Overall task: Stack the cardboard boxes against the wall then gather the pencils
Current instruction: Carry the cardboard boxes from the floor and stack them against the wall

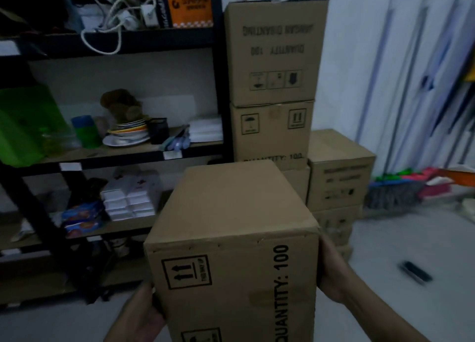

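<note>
A: Status?

B: I'm on step one, stacking. Both hands are full. The left hand (138, 313) grips the left side of the carried box (231, 238) and the right hand (334, 272) grips the right side. Fingers are mostly hidden behind it. The box is near me, up off the floor (437, 238). QUANTITY print runs vertically, so it's likely on end.

A: Where's it going?

B: Far side, against the wall (359, 58). The tall stack (270, 133) stands just beside the shelf rack (128, 156), and the lower stack (339, 177) touches it on the right. I'd pick the lower stack. Its top is bare, and the tall one looks too high.

A: What does the move need?

B: Carry far and right, lift above that top box, square the edges, set it flat, then let go. Mind the dark object (415, 271) on the floor to the right, and the brooms (395, 195) beyond.

A: Pencils?

B: Can't make any out, the frame's dim and blurred. By my read that step isn't started.
</note>
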